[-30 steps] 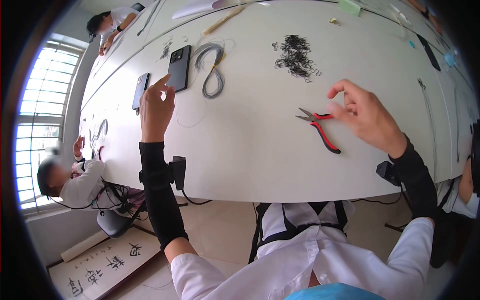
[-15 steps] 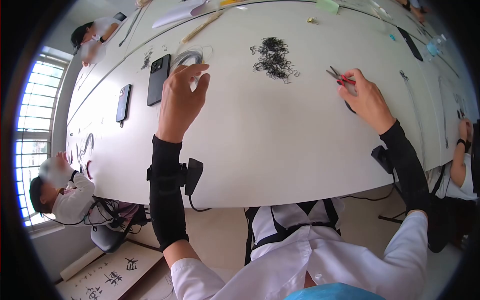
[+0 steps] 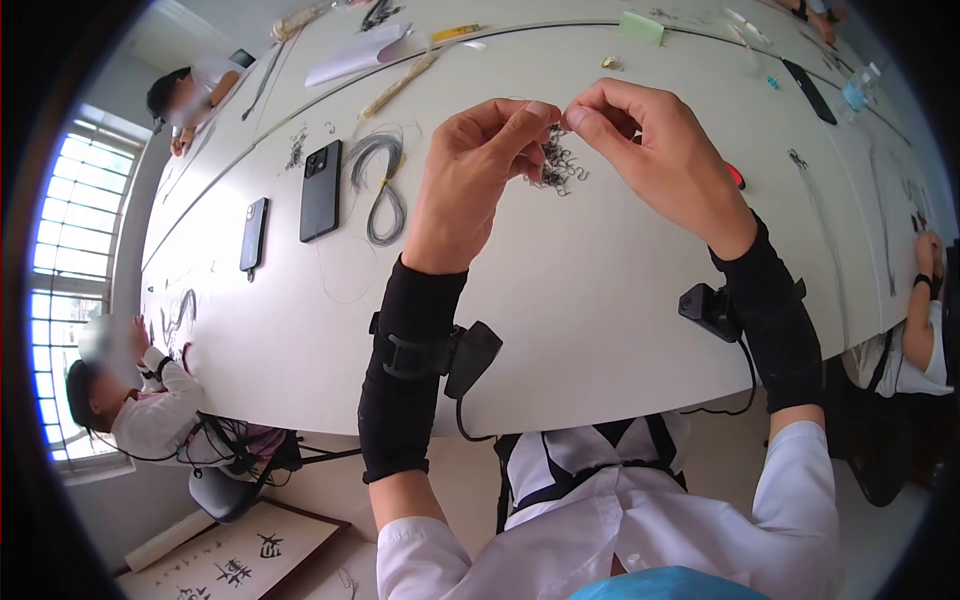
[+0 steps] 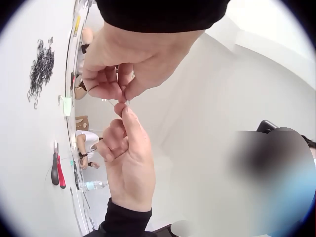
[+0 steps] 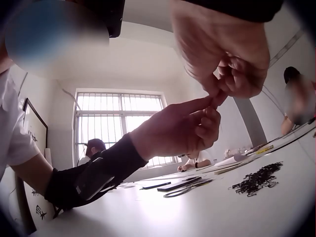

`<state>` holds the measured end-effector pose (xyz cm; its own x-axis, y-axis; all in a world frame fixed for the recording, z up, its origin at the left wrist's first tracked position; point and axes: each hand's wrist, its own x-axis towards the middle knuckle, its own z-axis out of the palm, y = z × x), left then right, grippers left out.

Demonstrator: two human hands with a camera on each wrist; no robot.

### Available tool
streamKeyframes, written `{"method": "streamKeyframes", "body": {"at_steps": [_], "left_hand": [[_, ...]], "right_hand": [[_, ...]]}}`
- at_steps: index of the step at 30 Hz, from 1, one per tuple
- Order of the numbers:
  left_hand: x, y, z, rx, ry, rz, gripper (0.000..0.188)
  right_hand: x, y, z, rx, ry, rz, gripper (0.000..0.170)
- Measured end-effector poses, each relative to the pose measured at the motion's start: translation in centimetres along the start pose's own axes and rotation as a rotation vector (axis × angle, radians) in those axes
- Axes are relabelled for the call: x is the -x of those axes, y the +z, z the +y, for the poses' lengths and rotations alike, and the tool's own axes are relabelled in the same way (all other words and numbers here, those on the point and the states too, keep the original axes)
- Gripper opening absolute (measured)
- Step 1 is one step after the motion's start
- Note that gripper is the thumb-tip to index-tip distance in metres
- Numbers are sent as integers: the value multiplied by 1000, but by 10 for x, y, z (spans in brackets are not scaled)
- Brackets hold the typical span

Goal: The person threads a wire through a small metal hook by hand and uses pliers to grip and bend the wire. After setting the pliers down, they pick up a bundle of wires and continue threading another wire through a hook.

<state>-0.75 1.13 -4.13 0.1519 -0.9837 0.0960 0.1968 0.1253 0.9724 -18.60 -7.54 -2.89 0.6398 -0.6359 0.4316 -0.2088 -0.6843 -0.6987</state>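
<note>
My left hand (image 3: 475, 150) and right hand (image 3: 655, 140) meet fingertip to fingertip above the table. Thumb and forefinger of each pinch something tiny; a short stretch of thin pale strand (image 4: 111, 102) shows where they meet in the left wrist view. Most of it is hidden by the fingers. Behind the hands lies a pile of small black bent-wire hooks (image 3: 562, 170), partly covered in the head view and whole in the right wrist view. The pliers (image 4: 58, 168) with red and black handles lie on the table beside my right hand, mostly behind it in the head view.
Left of my hands are a tied bundle of grey wire (image 3: 385, 200), a large dark phone (image 3: 321, 190) and a smaller phone (image 3: 254, 235). A straw-coloured bundle (image 3: 400, 85) lies farther back. Long thin strands (image 3: 815, 210) run down the right side. Other people sit around the table.
Both hands have come together in the middle, fingertips meeting. My right hand took hold of the pliers and let go of them, moving left; my left hand moved right from beside the wire bundle.
</note>
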Motion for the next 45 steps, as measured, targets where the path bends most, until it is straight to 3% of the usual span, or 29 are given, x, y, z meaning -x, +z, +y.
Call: {"method": "streamKeyframes", "body": {"at_steps": [5, 8, 11, 13, 16, 18, 20, 22, 25, 29, 32, 35, 38, 41, 42, 44, 45], "left_hand": [[-6, -9, 21, -70, 51, 113, 19], [-7, -27, 27, 7, 139, 181, 18], [-4, -44, 38, 83, 180, 168, 17], [-2, -47, 41, 97, 185, 140, 19], [0, -27, 44, -233, 202, 234, 24], [7, -7, 44, -459, 187, 112, 30], [12, 11, 42, -593, -51, -126, 38], [10, 20, 35, -255, -251, -162, 37], [1, 8, 17, 220, -102, -63, 31], [-1, -23, 32, 296, 160, 124, 24], [1, -50, 47, 305, 307, 257, 23], [3, -60, 55, 209, 382, 333, 22], [3, -47, 57, -21, 351, 367, 24], [4, -13, 44, -404, 182, 219, 25], [3, -2, 35, -491, 119, 140, 25], [2, 16, 21, -685, 99, 148, 24], [0, 17, 7, -643, 172, 128, 24]], "right_hand": [[-16, -11, -4, -20, 45, -33, 23], [-15, -27, -5, 66, 122, -149, 24], [-16, -44, 1, 121, 177, -243, 22], [-18, -46, 20, 133, 116, -194, 23], [-17, -50, 23, 125, 83, -139, 26], [-16, -46, 14, 38, 85, -122, 25], [-14, -40, 0, -9, 88, -142, 23], [-12, -36, -9, -41, 59, -190, 22], [-8, -36, -19, -80, 99, -291, 22], [-13, -60, -3, 131, 131, -214, 23], [-17, -93, 49, 280, 157, -162, 23], [-18, -123, 82, 491, 356, -258, 24], [-6, -128, 96, 485, 334, -224, 29], [-9, -94, 88, 744, -114, 125, 36], [-21, -87, 61, 309, 56, -143, 46], [-21, -49, 34, 15, 118, -281, 53], [-21, -39, 30, -14, 120, -286, 53]]}}
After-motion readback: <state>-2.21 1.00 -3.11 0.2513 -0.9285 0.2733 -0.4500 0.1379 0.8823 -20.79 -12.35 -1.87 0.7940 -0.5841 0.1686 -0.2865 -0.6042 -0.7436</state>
